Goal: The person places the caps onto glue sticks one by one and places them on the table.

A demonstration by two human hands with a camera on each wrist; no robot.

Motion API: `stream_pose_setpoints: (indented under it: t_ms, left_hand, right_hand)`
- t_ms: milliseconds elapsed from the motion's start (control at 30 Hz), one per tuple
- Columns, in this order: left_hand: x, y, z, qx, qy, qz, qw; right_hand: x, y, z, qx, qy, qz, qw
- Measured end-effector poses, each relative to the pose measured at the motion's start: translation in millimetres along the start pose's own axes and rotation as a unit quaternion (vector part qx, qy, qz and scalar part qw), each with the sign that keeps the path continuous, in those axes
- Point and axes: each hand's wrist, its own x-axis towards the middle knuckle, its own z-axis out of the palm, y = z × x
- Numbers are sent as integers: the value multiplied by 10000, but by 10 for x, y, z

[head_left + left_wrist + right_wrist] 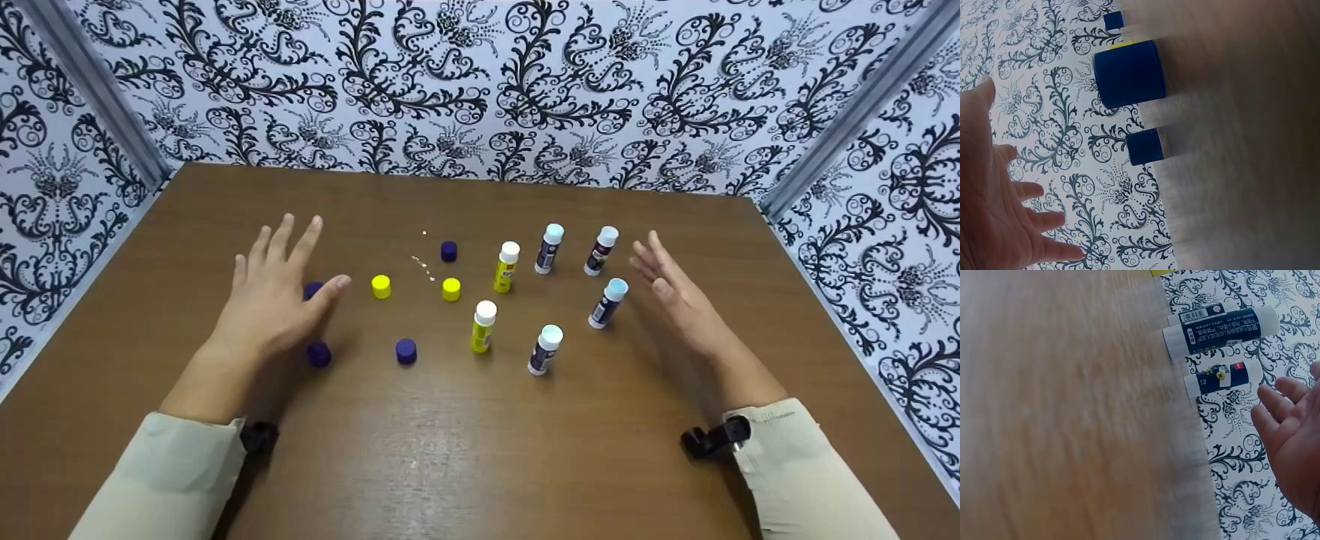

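Note:
My left hand (271,300), fingers spread, hovers above the left side of the table, holding nothing. Beneath and beside it are dark blue caps; one navy cap (319,355) sits near the wrist, another is partly hidden by the thumb. My right hand (686,306) is held with its fingers extended, just right of a group of uncapped glue sticks, and grips nothing. Several navy glue sticks (546,350) stand upright there, with two yellow glue sticks (482,334) to their left. In the right wrist view, a navy glue stick (1223,378) stands near the fingertips.
Two yellow caps (381,286) and more navy caps (406,351) stand between the left hand and the glue sticks. Small white crumbs (424,266) lie on the brown table (420,465). Patterned walls (465,90) enclose the back and sides.

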Motion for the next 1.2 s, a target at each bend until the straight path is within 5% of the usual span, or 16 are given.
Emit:
stream_pose_setpoints:
  t_ms: [300, 567, 900, 1100, 1200]
  left_hand:
    - [-72, -37, -100, -186, -310, 156, 9992]
    - [-136, -180, -350, -901, -602, 320, 9936]
    - [-132, -327, -393, -1933, -1211, 66, 9736]
    - [-149, -320, -398, -1845, -1788, -158, 9663]
    - [-156, -298, -379, -1779, -2017, -204, 9629]
  right_hand:
    - [9, 55, 63, 507, -143, -138, 9985]
    - [0, 33, 98, 586, -194, 61, 9981]
    - [-21, 17, 144, 807, -177, 273, 9962]
    - [-27, 19, 212, 1593, -255, 609, 9850]
    - [-24, 41, 217, 1402, -189, 547, 9884]
